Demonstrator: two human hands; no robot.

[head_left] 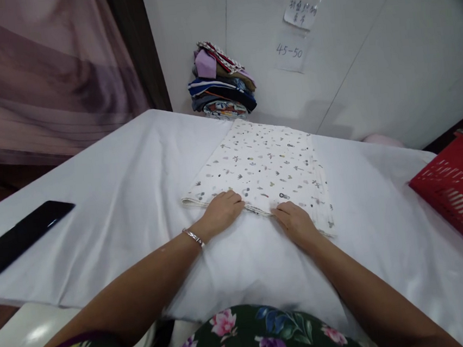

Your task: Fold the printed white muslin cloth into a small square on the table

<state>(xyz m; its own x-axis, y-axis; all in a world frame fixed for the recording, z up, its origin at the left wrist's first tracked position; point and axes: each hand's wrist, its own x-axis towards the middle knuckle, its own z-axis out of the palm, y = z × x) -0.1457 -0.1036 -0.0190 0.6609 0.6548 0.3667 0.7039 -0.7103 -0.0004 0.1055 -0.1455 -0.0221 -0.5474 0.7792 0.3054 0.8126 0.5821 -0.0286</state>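
A folded white cloth with small printed motifs (261, 165) lies flat on the white-covered table (132, 166). My left hand (222, 211), with a bracelet at the wrist, rests on the cloth's near edge, fingers curled and pinching the layered hem. My right hand (294, 220) sits beside it on the same near edge, fingers bent down onto the fabric. Both hands grip the edge closest to me, a short gap between them.
A stack of folded coloured garments (221, 81) stands against the wall at the back. A black phone (20, 236) lies at the table's left. A red plastic basket (462, 184) sits at the right edge. Paper notes (297, 31) hang on the wall.
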